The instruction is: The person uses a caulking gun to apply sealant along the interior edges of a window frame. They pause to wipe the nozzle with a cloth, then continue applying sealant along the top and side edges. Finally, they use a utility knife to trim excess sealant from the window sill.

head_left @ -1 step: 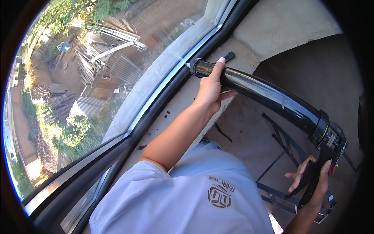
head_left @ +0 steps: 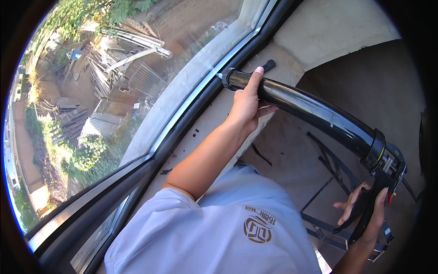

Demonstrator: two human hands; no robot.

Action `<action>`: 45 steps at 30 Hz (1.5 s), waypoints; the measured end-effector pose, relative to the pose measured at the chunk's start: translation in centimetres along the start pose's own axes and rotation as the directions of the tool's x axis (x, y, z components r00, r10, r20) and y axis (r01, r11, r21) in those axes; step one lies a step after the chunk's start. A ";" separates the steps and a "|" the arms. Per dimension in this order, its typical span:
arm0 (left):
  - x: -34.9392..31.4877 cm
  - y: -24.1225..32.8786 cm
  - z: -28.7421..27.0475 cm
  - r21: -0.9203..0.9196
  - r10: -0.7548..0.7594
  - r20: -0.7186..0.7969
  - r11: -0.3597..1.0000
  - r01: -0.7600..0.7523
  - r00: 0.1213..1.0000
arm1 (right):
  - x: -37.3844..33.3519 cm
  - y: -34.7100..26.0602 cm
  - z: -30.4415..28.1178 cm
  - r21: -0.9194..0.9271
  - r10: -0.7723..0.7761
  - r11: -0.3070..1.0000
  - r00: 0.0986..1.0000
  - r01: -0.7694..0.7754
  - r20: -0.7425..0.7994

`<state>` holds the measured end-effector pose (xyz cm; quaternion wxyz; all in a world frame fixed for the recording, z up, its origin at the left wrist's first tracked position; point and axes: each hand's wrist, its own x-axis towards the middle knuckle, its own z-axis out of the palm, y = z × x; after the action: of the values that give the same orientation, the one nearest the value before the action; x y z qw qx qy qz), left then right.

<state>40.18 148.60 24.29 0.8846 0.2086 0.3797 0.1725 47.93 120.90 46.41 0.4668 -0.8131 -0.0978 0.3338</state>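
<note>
A long caulking gun [head_left: 315, 114] with a glossy black barrel slants from the window down to the lower right. Near its front collar, my left hand [head_left: 248, 102] grips the barrel, thumb along the top and fingers underneath. The pale nozzle tip [head_left: 219, 76] meets the inner edge of the window frame [head_left: 191, 108]; whether it touches cannot be made out. My right hand [head_left: 372, 214] is closed around the black handle and trigger [head_left: 362, 210], below the spring mechanism at the rear. Part of its palm is hidden by the handle.
Small dark scraps [head_left: 195, 133] lie on the concrete sill beside the frame. A concrete wall [head_left: 337, 23] rises beyond the barrel. Below the gun stands a dark metal frame [head_left: 328, 164] with thin legs. Through the glass, stacked boards [head_left: 98, 73] and corrugated sheets [head_left: 102, 124] lie outdoors.
</note>
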 end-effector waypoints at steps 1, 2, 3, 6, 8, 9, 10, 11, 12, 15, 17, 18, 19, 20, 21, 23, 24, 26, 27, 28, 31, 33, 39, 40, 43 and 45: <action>-0.7 -0.2 -0.4 -0.004 0.003 0.000 1.000 -0.003 1.000 | -0.7 0.2 0.3 -0.004 -0.003 1.000 1.000 0.003 -0.028; -1.0 -0.2 -0.6 -0.010 0.001 -0.003 1.000 -0.001 1.000 | -1.3 0.4 0.6 -0.009 -0.006 1.000 0.998 0.006 -0.057; -1.3 -0.3 -0.8 -0.012 0.000 -0.009 1.000 0.000 1.000 | -1.6 0.3 0.6 -0.032 -0.003 0.999 0.999 0.002 -0.044; -1.3 -0.3 -0.8 -0.013 -0.007 -0.019 1.000 0.006 1.000 | -1.5 0.2 0.5 -0.050 -0.002 0.999 1.000 0.002 -0.014; -1.3 -0.3 -0.8 -0.004 -0.015 -0.025 1.000 0.015 1.000 | -1.3 0.1 0.4 -0.046 0.009 0.999 1.000 -0.010 -0.009; -1.3 -0.3 -0.8 -0.005 -0.012 -0.029 1.000 0.012 1.000 | -1.3 0.0 0.4 -0.045 0.017 0.999 1.000 -0.018 -0.016; -1.5 -0.2 -1.0 -0.007 -0.012 -0.031 1.000 0.011 0.999 | -1.5 0.0 0.6 -0.024 0.017 1.000 1.000 -0.017 0.007; -1.6 -0.2 -1.1 -0.012 -0.008 -0.030 1.000 0.007 1.000 | -1.6 0.0 0.6 -0.047 0.022 0.999 0.999 -0.023 -0.025; -1.7 -0.3 -1.2 -0.012 -0.010 -0.035 1.000 0.010 0.999 | -1.7 0.1 0.7 -0.050 0.019 0.999 0.999 -0.020 -0.027; -2.2 -0.3 -1.7 -0.019 -0.006 -0.037 1.000 0.005 0.999 | -2.1 0.3 1.0 -0.046 0.014 0.999 1.000 -0.014 -0.013; -2.4 -0.4 -2.1 -0.022 -0.011 -0.040 1.000 0.010 0.999 | -2.3 0.5 1.2 -0.034 0.018 0.999 1.000 -0.019 -0.015; -2.5 -0.4 -2.2 -0.020 -0.007 -0.041 1.000 0.007 0.999 | -2.4 0.6 1.2 -0.026 0.023 0.999 0.999 -0.024 -0.024; -2.6 -0.5 -2.3 -0.019 -0.009 -0.047 1.000 0.009 0.999 | -2.5 0.7 1.3 -0.018 0.028 0.999 0.999 -0.028 -0.033; -3.2 -0.7 -2.7 -0.017 -0.009 -0.051 1.000 0.008 0.999 | -3.1 0.9 1.5 -0.020 0.025 0.999 0.999 -0.025 -0.034; -3.7 -0.8 -3.1 -0.019 -0.009 -0.051 1.000 0.008 0.999 | -3.6 1.0 1.7 -0.021 0.023 1.000 0.999 -0.023 -0.035; -4.7 -1.0 -3.7 -0.021 -0.016 -0.057 1.000 0.015 0.998 | -4.7 1.1 2.0 -0.034 0.021 0.999 0.999 -0.023 -0.038; -5.2 -1.1 -4.0 -0.020 -0.015 -0.060 1.000 0.014 0.998 | -5.1 1.1 2.1 -0.045 0.029 0.998 0.999 -0.031 -0.037; -5.4 -1.1 -4.1 -0.021 -0.016 -0.062 1.000 0.015 0.998 | -5.1 1.2 2.0 -0.047 0.028 0.998 0.999 -0.030 -0.037; -5.5 -1.2 -4.2 -0.022 -0.011 -0.060 1.000 0.010 0.998 | -5.1 1.2 2.0 -0.037 0.026 0.999 0.999 -0.027 -0.034; -5.6 -1.2 -4.2 -0.023 -0.006 -0.059 1.000 0.005 0.998 | -4.9 1.3 1.9 -0.027 0.023 0.999 0.999 -0.024 -0.032; -5.9 -1.1 -4.5 -0.028 -0.003 -0.061 1.000 0.001 0.998 | -4.8 1.7 2.0 -0.003 0.008 1.000 0.999 -0.008 -0.034; -5.9 -1.1 -4.6 -0.033 -0.001 -0.061 0.999 -0.001 0.998 | -4.9 1.8 2.2 0.004 0.000 1.000 0.999 0.000 -0.052; -6.8 -1.3 -5.3 -0.044 0.013 -0.065 0.999 -0.016 0.998 | -5.1 1.3 1.3 -0.058 0.029 0.998 0.988 -0.021 0.152; -7.1 -1.4 -5.5 -0.047 0.021 -0.069 0.999 -0.024 0.997 | -5.3 1.1 1.0 -0.073 0.039 0.997 0.972 -0.023 0.232; -9.5 -2.1 -7.0 -0.051 0.045 -0.071 0.998 -0.049 0.996 | -7.6 2.3 1.7 -0.090 0.027 0.996 0.978 -0.008 0.206; -10.7 -2.5 -7.8 -0.043 0.056 -0.087 0.997 -0.060 0.995 | -8.9 2.6 2.1 -0.089 0.030 0.996 0.975 -0.011 0.219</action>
<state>27.73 143.33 24.56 0.8666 0.1918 0.4072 0.2154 39.45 116.71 47.61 0.4138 -0.7917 -0.1549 0.4219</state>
